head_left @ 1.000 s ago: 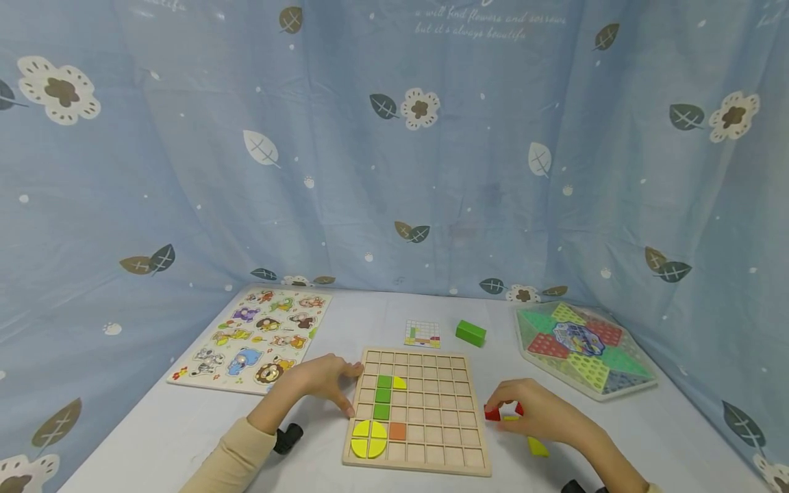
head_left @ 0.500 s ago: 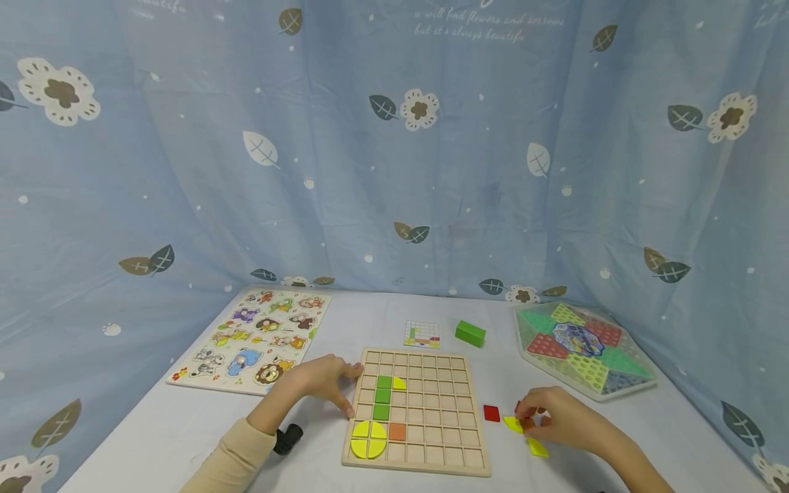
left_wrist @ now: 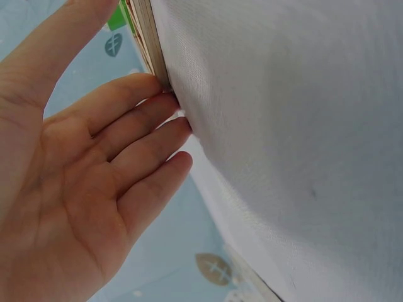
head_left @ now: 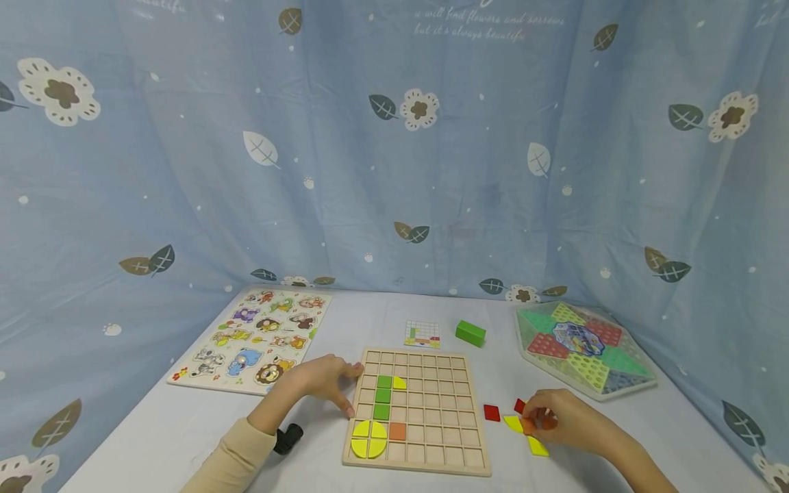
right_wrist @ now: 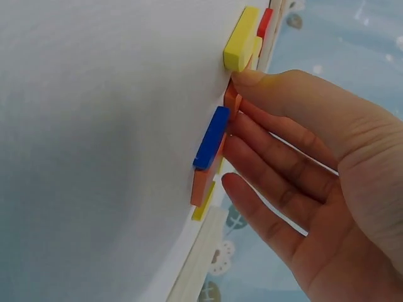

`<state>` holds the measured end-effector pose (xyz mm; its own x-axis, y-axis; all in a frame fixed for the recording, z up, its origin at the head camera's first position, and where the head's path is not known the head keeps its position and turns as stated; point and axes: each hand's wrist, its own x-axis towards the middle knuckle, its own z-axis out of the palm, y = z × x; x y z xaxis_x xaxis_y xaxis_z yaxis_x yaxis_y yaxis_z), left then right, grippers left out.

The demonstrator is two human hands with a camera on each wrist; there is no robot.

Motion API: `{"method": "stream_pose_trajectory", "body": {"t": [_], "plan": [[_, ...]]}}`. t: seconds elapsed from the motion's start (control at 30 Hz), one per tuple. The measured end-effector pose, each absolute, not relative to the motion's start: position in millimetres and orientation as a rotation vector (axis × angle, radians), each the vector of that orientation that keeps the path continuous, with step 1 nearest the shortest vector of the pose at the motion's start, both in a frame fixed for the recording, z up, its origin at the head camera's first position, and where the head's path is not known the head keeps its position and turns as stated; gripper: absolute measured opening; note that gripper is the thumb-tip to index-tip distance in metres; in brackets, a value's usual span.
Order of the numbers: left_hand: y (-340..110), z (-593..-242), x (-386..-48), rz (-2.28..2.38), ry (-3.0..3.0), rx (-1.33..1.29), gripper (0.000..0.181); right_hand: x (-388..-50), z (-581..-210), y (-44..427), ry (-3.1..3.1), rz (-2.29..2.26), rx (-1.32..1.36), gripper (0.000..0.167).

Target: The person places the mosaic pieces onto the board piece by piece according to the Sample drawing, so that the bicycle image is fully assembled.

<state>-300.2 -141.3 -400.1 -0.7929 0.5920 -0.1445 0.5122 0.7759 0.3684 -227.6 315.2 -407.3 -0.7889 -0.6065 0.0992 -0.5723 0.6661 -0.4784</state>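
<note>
My left hand [head_left: 325, 381] touches the left edge of the wooden grid board [head_left: 433, 416], fingers extended; the left wrist view has its fingertips against the board's side [left_wrist: 149, 39]. Green squares [head_left: 382, 396], yellow quarter pieces [head_left: 361, 448] forming a circle, another yellow quarter [head_left: 399, 383] and an orange square [head_left: 397, 431] lie in the grid. Right of the board, my right hand [head_left: 570, 421] pinches an orange piece [right_wrist: 232, 100] between thumb and fingers. Around it are red pieces [head_left: 491, 413], yellow pieces [head_left: 538, 448] and a blue piece [right_wrist: 212, 137].
Behind the board are a small pattern card [head_left: 422, 333] and a green block [head_left: 470, 333]. An animal puzzle board [head_left: 246, 342] lies at the left, a hexagonal game board [head_left: 585, 349] at the right. A black object [head_left: 287, 439] is beside my left wrist.
My right hand has moved right, away from the red square near the board, uncovering it and more of the yellow pieces. The left hand stays against the board.
</note>
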Motion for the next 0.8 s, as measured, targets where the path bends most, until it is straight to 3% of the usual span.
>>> {"method": "stream_pose_trajectory", "body": {"t": [0.43,0.8], "plan": [[-141.5,-399.1,-299.7,0.452,2.718,0.854,0.086,-229.0,-404.0,313.2,2.789,-0.809,-1.071,0.014],[-141.7,-399.8,-300.1,0.458,2.722,0.863,0.086,-224.7,-395.8,286.7,2.855,-0.824,-1.350,0.023]]}}
